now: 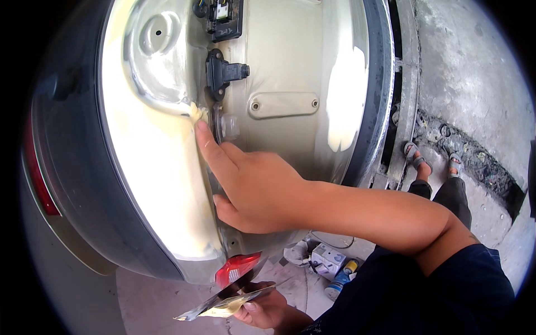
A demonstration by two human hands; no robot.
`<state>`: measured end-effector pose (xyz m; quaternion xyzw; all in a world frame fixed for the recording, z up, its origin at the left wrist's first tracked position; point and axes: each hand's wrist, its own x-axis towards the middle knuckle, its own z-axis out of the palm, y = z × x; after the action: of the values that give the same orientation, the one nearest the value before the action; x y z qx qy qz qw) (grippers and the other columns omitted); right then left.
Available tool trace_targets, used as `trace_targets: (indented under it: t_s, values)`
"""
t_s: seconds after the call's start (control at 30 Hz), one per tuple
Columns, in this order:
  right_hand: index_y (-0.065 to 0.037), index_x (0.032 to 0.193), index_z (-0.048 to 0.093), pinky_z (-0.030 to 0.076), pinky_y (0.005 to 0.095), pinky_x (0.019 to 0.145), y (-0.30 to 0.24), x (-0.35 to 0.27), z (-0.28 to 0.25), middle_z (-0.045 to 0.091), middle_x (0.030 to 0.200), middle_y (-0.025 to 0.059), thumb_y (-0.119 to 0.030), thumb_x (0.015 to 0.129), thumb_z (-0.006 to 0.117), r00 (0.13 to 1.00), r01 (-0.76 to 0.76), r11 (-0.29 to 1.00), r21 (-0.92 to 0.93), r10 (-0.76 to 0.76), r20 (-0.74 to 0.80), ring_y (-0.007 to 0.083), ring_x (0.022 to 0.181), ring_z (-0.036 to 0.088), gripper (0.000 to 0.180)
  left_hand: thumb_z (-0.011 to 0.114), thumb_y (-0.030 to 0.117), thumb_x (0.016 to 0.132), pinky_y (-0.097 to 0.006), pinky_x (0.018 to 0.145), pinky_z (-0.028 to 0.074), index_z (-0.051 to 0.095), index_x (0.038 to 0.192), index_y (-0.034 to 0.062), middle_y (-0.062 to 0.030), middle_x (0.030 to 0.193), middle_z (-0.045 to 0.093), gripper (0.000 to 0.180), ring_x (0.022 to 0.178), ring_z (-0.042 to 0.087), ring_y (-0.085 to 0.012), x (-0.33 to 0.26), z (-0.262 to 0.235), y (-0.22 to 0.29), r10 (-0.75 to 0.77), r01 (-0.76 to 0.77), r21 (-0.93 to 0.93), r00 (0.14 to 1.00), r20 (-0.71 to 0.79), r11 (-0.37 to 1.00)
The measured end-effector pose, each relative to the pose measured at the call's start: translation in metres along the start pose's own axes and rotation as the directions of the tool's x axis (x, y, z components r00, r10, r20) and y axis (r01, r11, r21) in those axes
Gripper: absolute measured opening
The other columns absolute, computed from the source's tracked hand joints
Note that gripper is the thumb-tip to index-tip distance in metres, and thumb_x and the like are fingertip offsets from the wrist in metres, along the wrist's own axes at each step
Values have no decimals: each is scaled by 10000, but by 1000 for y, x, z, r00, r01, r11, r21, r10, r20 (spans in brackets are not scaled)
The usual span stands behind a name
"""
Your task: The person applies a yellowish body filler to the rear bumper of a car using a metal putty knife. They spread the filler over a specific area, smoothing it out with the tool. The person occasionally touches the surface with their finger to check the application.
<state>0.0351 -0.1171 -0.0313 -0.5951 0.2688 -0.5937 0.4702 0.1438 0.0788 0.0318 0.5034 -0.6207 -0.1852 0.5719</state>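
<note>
My right hand (259, 192) reaches across the rear of a car, its index finger stretched out and its tip touching a dab of pale yellow body filler (197, 113). The dab sits at the edge of a cream-coloured, smoothed body panel (156, 162), below a round pressed recess. The thumb stands apart; the other fingers are partly curled and hidden. Low in the view, my left hand (267, 311) is closed around a thin flat plate (226, 308) smeared with yellow filler. A dark thin blade (243, 282) lies just above the plate, also at that hand.
A black latch-like fitting (223, 74) and a black connector box (226, 22) are on the car. A red tail light (237, 269) sits near my left hand. On the floor are a box (328, 259) and cans (338, 285). Sandalled feet (419, 156) stand beside a floor channel.
</note>
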Motion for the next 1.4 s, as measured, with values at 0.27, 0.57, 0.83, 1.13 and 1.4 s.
trace_targets:
  t_s: [0.27, 0.57, 0.83, 1.13, 1.4]
  values:
    - [120, 1398, 143, 454, 366, 537, 5, -15, 25, 513, 818, 135, -130, 704, 589, 996, 88, 988, -130, -89, 2, 265, 578, 535, 862, 505, 98, 858, -438, 951, 446, 349, 1327, -45, -225, 1213, 531, 515, 1098, 554, -310, -3, -1, 1, -28, 28, -9, 998, -58, 1000]
    - [117, 1395, 185, 446, 351, 580, 27, -29, 41, 518, 824, 113, -158, 680, 621, 985, 164, 945, -283, -139, 107, 236, 628, 543, 881, 501, 89, 855, -429, 955, 444, 329, 1341, -45, -222, 1245, 505, 532, 1101, 550, -308, 0, 2, 2, -11, 10, -25, 1000, -21, 1000]
    - [119, 1402, 116, 461, 382, 569, 7, -18, 5, 510, 835, 150, -134, 732, 599, 998, 59, 992, -112, -55, 32, 289, 640, 547, 864, 548, 99, 811, -371, 898, 482, 355, 1342, -38, -210, 1210, 547, 582, 1035, 585, -286, -5, -1, -1, -16, 26, 56, 984, -178, 998]
    - [130, 1395, 76, 478, 404, 576, -4, -7, 14, 502, 855, 191, -148, 744, 575, 999, -25, 1000, -2, 25, 42, 332, 613, 547, 867, 582, 89, 788, -360, 929, 468, 372, 1334, -49, -209, 1213, 555, 601, 1052, 583, -289, -3, 1, 2, -25, 33, 41, 981, -190, 999]
    - [109, 1399, 128, 482, 406, 583, 11, -40, 25, 505, 880, 187, -179, 759, 581, 980, 5, 997, -71, 9, 201, 334, 624, 556, 836, 574, 88, 797, -352, 885, 494, 377, 1312, -74, -230, 1193, 554, 574, 1029, 591, -286, -4, 7, 4, -13, 23, 46, 980, -196, 999]
